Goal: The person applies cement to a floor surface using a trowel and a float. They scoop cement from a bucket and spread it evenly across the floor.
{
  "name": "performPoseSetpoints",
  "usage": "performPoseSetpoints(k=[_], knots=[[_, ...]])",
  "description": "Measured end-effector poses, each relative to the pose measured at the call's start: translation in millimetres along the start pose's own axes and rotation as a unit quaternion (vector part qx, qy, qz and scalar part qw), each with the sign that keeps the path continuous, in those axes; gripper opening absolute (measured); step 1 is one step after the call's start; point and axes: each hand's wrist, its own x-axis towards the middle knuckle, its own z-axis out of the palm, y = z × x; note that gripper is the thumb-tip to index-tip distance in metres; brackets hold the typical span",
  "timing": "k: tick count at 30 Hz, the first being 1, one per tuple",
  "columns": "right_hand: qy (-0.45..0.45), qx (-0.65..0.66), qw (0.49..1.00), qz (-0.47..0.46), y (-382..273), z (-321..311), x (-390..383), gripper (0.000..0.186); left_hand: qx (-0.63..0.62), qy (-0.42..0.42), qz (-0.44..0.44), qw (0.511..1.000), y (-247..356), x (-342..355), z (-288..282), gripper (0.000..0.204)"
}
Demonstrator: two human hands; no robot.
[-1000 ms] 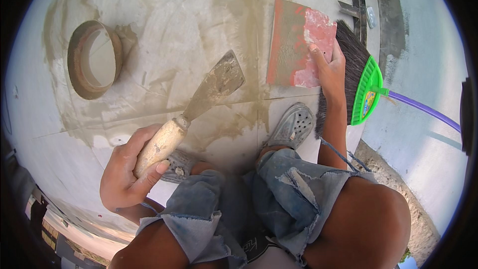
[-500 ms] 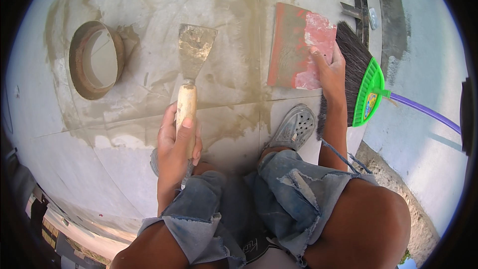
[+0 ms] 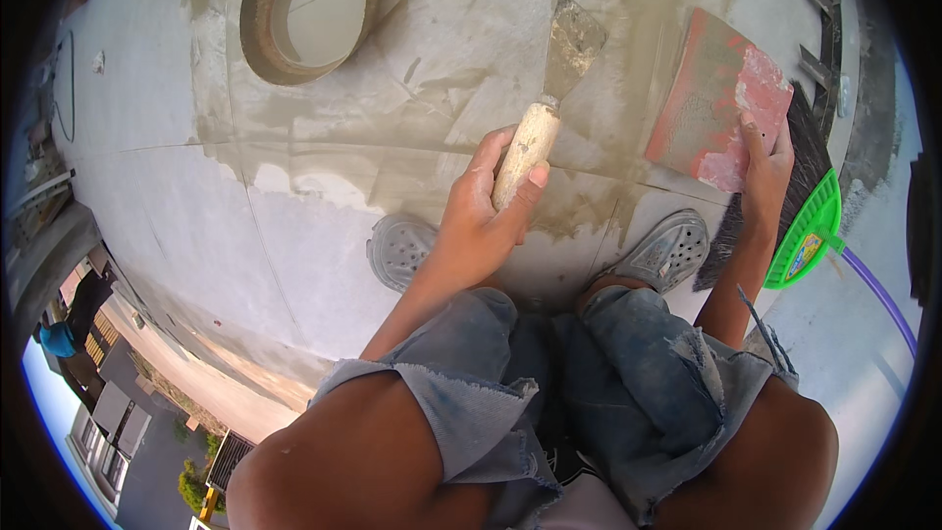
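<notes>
Half a second on, my left hand (image 3: 488, 208) had carried the scraper (image 3: 538, 128) rightward, nearer the red plate (image 3: 702, 98). Smeared floor (image 3: 620, 142) lay open between them, the round bowl (image 3: 257, 25) off left, the broom (image 3: 814, 226) close beyond my right hand (image 3: 768, 165). Left fingers wrapped the scraper's handle; right ones gripped the plate's right edge

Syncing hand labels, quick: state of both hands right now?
Left hand: closed, holding the wooden-handled putty knife by its handle.
Right hand: closed, holding the reddish flat board by its right edge, thumb on top.
</notes>
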Motion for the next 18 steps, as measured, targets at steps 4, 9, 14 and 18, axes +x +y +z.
performPoseSetpoints(k=[4, 9, 14, 18], knots=[[-0.023, 0.001, 1.0, 0.009, 5, -15, 4, 0.053, 0.015, 0.024, 0.003, 1.0, -3, 3, -3, 0.058], [-0.027, -0.013, 1.0, -0.004, -5, 17, -4, 0.046, 0.012, 0.042, -0.009, 0.999, 1, 2, 0, 0.051], [-0.02, 0.022, 1.0, -0.006, -6, 9, -5, 0.046, 0.004, 0.053, -0.005, 0.999, 0, 2, 1, 0.047], [0.003, -0.003, 1.0, -0.029, -2, -6, 5, 0.051, 0.008, 0.057, 0.001, 0.998, -7, 3, -2, 0.048]])
